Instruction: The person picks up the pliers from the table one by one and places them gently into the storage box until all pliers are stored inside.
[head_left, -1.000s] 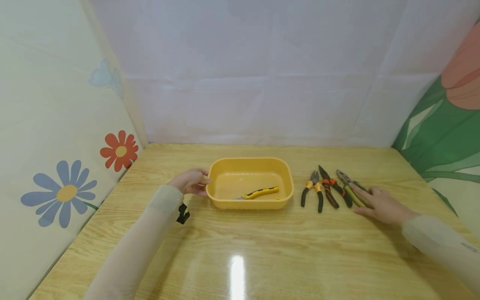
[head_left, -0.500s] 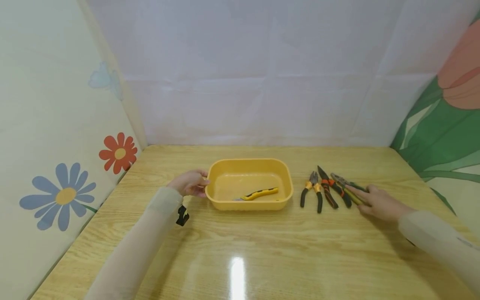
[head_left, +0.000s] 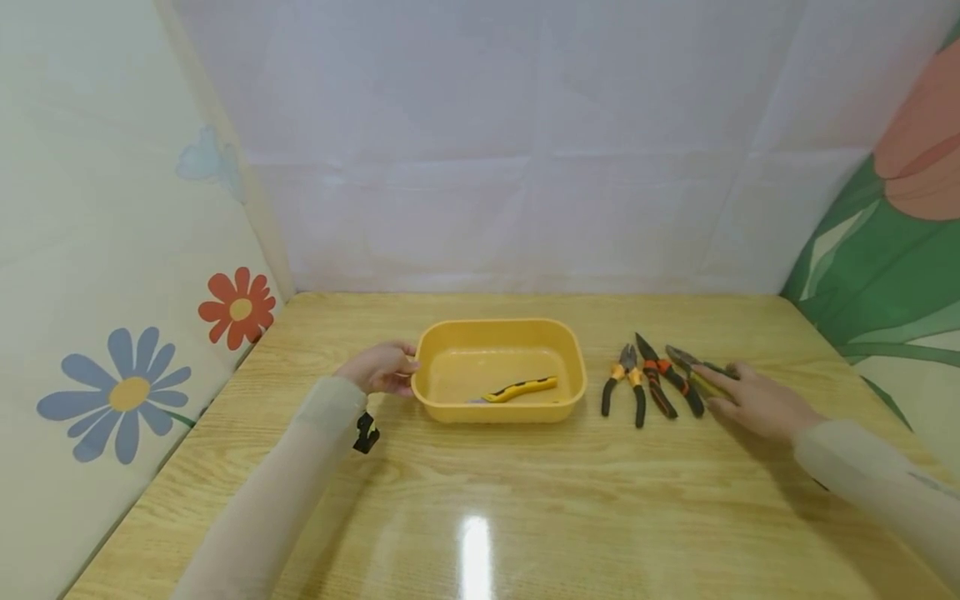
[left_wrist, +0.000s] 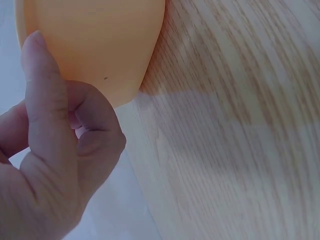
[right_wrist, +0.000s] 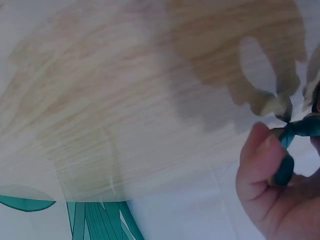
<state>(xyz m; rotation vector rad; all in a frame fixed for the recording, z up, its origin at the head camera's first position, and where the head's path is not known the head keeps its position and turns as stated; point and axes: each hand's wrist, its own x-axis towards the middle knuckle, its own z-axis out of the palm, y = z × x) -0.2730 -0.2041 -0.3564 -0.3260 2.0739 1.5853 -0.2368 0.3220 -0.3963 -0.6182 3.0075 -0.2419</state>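
The right hand [head_left: 765, 404] is gripping the green-handled pliers [head_left: 681, 357], whose head is now lying nearer the orange-and-black pliers [head_left: 651, 365] than a second ago, but they are remaining outside, right of the yellow tray [head_left: 498, 412], whose left end the left hand [head_left: 381, 367] is holding.

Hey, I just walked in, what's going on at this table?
A person is handling tools beside a yellow bin. The left hand holds the bin by its left end, while the right hand grips the green-handled pliers; whether those are off the table is hard to tell. A yellow-and-black cutter lies in the bin. Between bin and right hand lie the yellow-and-black pliers and the orange-and-black pliers.
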